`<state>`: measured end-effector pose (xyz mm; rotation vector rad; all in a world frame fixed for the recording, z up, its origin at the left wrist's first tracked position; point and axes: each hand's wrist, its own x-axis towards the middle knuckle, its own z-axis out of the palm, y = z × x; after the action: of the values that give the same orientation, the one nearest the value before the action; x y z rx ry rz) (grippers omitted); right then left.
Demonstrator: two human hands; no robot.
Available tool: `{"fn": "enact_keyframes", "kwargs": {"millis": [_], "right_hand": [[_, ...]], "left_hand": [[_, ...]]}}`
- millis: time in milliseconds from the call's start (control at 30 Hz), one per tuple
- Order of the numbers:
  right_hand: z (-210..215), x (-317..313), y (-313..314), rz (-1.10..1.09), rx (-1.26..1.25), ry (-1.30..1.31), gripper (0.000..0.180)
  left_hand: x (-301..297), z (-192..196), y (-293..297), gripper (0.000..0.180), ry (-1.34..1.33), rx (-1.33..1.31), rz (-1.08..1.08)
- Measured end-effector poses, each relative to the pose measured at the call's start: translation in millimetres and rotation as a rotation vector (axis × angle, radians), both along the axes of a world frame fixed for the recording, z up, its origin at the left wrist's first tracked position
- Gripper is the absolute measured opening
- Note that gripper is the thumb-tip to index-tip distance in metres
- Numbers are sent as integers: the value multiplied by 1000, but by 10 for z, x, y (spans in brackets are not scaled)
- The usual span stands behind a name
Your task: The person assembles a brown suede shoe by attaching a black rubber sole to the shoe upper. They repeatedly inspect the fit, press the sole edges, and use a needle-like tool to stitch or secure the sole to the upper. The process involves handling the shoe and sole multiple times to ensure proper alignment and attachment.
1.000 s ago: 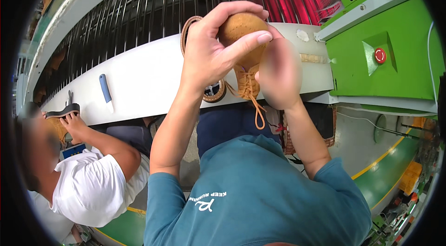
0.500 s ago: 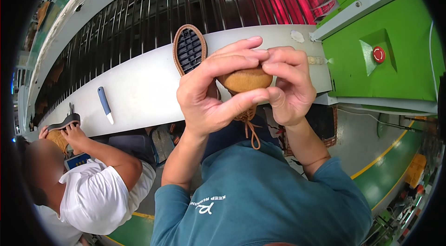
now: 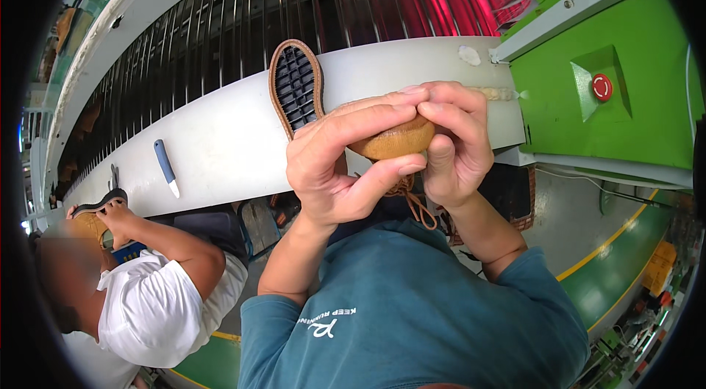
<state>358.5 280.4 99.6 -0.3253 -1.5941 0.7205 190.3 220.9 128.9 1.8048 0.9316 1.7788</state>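
A tan lace-up shoe [image 3: 397, 142] is held in front of my chest, its rounded toe showing between my hands and its brown laces [image 3: 421, 211] dangling below. My left hand [image 3: 331, 157] wraps its left side, with the thumb underneath and the fingers across the top. From the other side my right hand [image 3: 460, 146] closes on it, fingertips meeting those of the left. Most of the shoe is hidden by my hands. Just beyond my left hand a sole [image 3: 296, 86] with black tread and a brown rim lies tread up; my fingers cover its near end.
The white bench [image 3: 213, 146] carries a blue-handled knife [image 3: 166, 168] to the left. Behind it runs a bed of dark rollers [image 3: 220, 29], lit red at right. A green machine housing [image 3: 559, 95] has a red stop button [image 3: 601, 87]. A co-worker [image 3: 154, 293] handles another shoe at far left.
Both hands have lowered slightly with the shoe, and it has turned a little in them. The laces have swung to the right.
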Motion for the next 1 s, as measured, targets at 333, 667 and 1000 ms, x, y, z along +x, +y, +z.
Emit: {"fn": "enact_keyframes", "kwargs": {"millis": [333,667,1000], "right_hand": [[118,-45,193,25,16,-106,29],[-675,-46,-118,373,-527,-168,115],[-686,-219,-42,203,-543,-49,66]], "left_hand": [[76,-5,243,42,-78,-25,172],[-294,-170,670,58,-140,-316,177],[-1205,-639,1120,46,-29,-436,384]]}}
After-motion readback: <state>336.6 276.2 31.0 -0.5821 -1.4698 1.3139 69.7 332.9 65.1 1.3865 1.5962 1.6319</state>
